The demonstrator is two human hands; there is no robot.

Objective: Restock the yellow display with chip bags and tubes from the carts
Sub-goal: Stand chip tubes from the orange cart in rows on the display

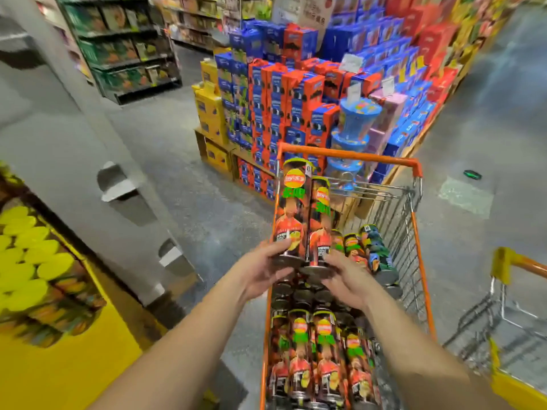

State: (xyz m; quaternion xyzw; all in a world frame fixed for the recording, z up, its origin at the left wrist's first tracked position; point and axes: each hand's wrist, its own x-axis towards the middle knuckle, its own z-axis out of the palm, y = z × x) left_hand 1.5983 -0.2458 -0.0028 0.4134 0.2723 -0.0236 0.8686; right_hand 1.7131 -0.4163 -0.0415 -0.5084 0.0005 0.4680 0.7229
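Observation:
Two red chip tubes stand side by side above the orange cart [349, 155]. My left hand [266, 266] grips the base of the left tube [293, 208], and my right hand [344, 276] grips the base of the right tube [320, 223]. Both tubes point away from me with their green-rimmed lids far. Several more red tubes [319, 362] lie stacked in the cart, with a few darker green tubes [376, 253] toward its far right. The yellow display [59, 365] sits at the lower left, holding rows of yellow-lidded tubes [26, 255].
A grey pillar [88, 161] stands between the display and the cart. A big stack of blue, red and yellow boxes [284, 93] rises beyond the cart. A second cart [515, 321] with yellow corners is at the right. Open grey floor lies to the right.

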